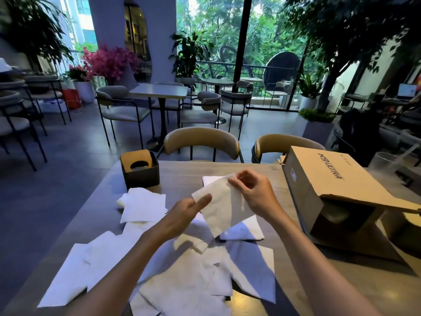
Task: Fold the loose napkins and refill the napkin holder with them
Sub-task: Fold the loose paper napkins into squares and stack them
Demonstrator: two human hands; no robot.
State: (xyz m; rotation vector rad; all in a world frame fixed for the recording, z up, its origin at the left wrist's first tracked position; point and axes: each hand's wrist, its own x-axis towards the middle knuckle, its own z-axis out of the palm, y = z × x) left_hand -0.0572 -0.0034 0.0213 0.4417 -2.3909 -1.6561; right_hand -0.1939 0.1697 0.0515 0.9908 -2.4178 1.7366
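A white napkin [224, 207] is held up above the table between both hands. My left hand [184, 212] pinches its left corner, with the forefinger stretched along the edge. My right hand [254, 192] pinches its upper right corner with curled fingers. Several loose white napkins [186, 277] lie spread over the near part of the table, and a small stack of napkins [144, 205] lies in front of the holder. The dark square napkin holder [140, 171] stands at the table's far left, with a wooden lid that has a round hole.
An open cardboard box [330, 185] lies on its side at the right of the wooden table [180, 176]. A frosted glass [385, 163] stands behind the box. Two tan chairs [202, 139] stand at the table's far edge. More tables, chairs and plants fill the room beyond.
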